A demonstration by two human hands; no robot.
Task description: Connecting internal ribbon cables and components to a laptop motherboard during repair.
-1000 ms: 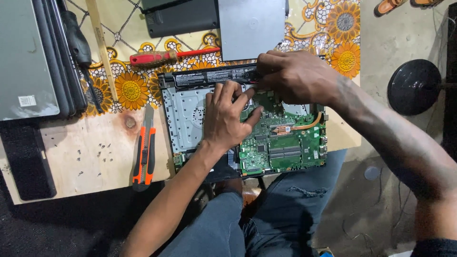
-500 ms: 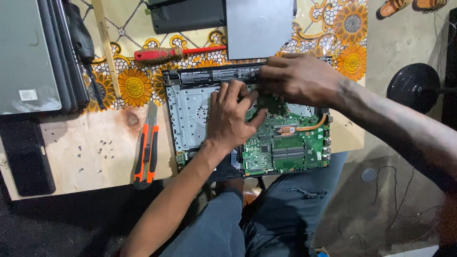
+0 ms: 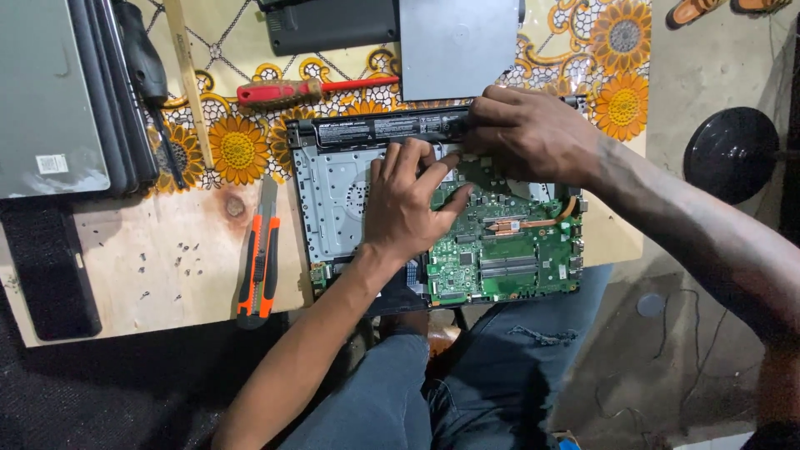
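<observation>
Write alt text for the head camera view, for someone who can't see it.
Two bare hands work on an opened laptop on a wooden table: the left hand presses on its green motherboard while the right hand grips the long black battery at the far edge. A red screwdriver and an orange utility knife lie nearby.

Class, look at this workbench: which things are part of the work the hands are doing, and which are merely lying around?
In use:
left hand
right hand
opened laptop
black battery bar
green circuit board

Lying about:
red screwdriver
orange utility knife
stacked laptops
loose screws
</observation>
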